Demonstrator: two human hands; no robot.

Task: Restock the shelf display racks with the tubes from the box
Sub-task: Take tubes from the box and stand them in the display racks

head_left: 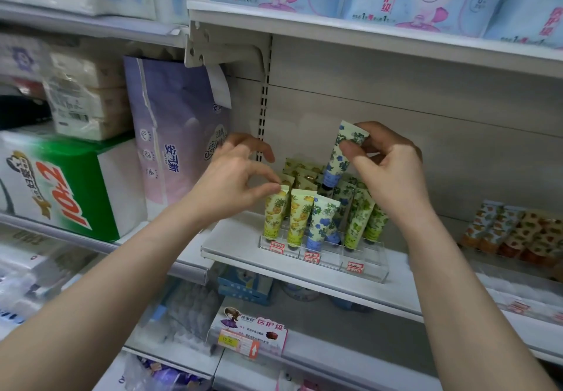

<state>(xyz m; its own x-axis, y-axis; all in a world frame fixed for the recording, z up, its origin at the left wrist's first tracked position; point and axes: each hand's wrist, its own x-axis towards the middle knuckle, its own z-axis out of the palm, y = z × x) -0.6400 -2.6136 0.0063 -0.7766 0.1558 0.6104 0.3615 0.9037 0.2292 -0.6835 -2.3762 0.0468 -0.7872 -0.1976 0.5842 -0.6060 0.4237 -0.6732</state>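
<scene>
Far left, we log a pack (170, 122) of tissue on the neighbouring shelf, no part of the job. Next, the left hand (240, 174): grip pinched, thumb and forefinger, on the crimped top of the yellow tube (274, 214), which stands cap-down in the front-left slot of the rack (323, 256). The rack, clear plastic, sits on the shelf (234, 235) near its front edge; its rows hold yellow, blue and green tubes, several leaning. Above the rear rows hangs the blue tube (342, 153), cap down, tilted, not yet in a slot. The right hand (393, 174): grip clamped on that tube's crimped top between thumb and fingertips. Far right, orange tubes (511, 232) cluster on the same shelf, well apart from the rack. The box we do not see. Hazards, as we judge them: the blue tube, lowered at this tilt, could strike the leaning neighbours and topple a row; a tug on the yellow tube could tip it forward off the shelf.
</scene>
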